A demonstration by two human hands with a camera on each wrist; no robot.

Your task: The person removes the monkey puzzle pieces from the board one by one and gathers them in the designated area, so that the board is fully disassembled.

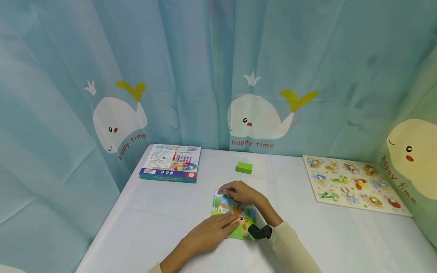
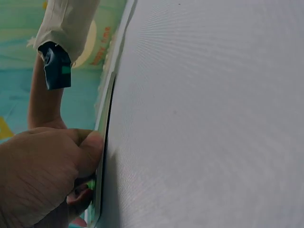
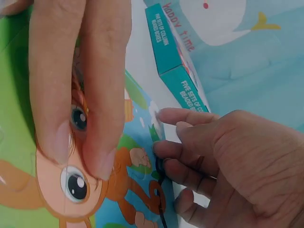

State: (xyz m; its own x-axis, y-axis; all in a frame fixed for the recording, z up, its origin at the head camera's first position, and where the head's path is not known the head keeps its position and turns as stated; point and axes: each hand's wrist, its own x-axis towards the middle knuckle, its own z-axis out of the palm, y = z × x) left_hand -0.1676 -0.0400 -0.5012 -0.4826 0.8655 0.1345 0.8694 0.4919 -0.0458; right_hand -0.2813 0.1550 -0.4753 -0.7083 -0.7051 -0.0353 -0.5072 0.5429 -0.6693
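A flat jigsaw puzzle with a cartoon monkey, a house and green grass lies on the white table. My left hand rests across its left part, with straight fingers pressing on the monkey's face. Its thumb touches the near edge. At the far edge, my right hand grips the puzzle with bent fingers. Beside these fingertips a dark, curved seam shows along the puzzle's border.
A green block lies beyond the puzzle. A boxed bead set is at the back left. On the right lies a board of insect pieces. A blue curtain with whales hangs behind the table.
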